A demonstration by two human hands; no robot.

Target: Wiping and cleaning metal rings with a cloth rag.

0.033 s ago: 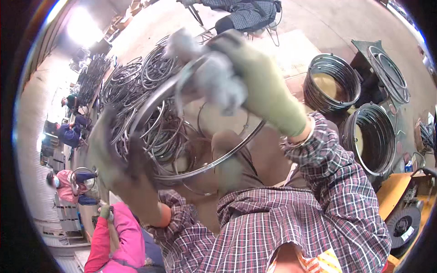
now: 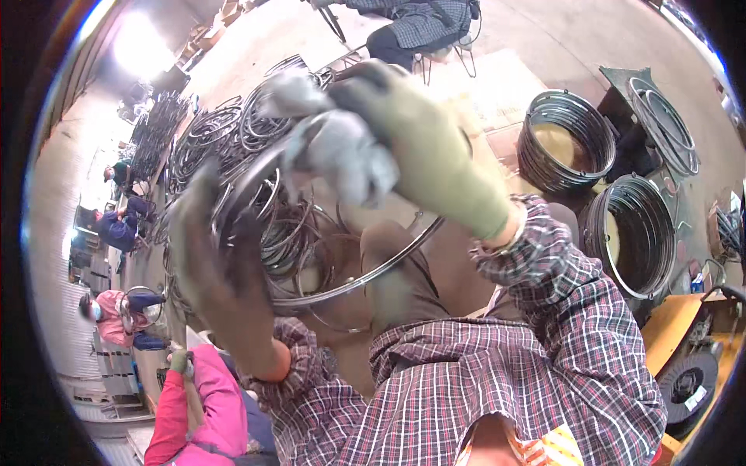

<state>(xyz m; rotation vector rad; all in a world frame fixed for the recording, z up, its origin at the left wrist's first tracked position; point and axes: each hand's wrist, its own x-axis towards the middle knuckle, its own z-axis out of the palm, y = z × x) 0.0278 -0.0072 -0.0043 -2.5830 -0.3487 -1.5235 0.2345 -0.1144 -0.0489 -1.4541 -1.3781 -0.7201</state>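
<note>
A thin shiny metal hoop (image 2: 342, 289) is held up in front of my body, its lower edge passing over my trouser legs. My left hand (image 2: 225, 248), in a glove with a dark palm, is closed loosely round the hoop's left side; its fingers are partly blurred. With my right hand (image 2: 404, 128), in a pale green glove with dark fingers, I grip a crumpled grey rag (image 2: 342, 155). The rag is wrapped over the hoop's upper part and hides the metal there.
A tangled heap of metal hoops (image 2: 210, 136) lies beyond my left hand. At the right stand two stacks of hoops, an upper stack (image 2: 566, 140) and a lower stack (image 2: 633, 237). A yellow machine (image 2: 672, 330) is lower right. Co-workers sit around, one in pink (image 2: 210, 396) close at left.
My right hand and the rag have shifted a little left along the hoop. My left hand has moved slightly to the right.
</note>
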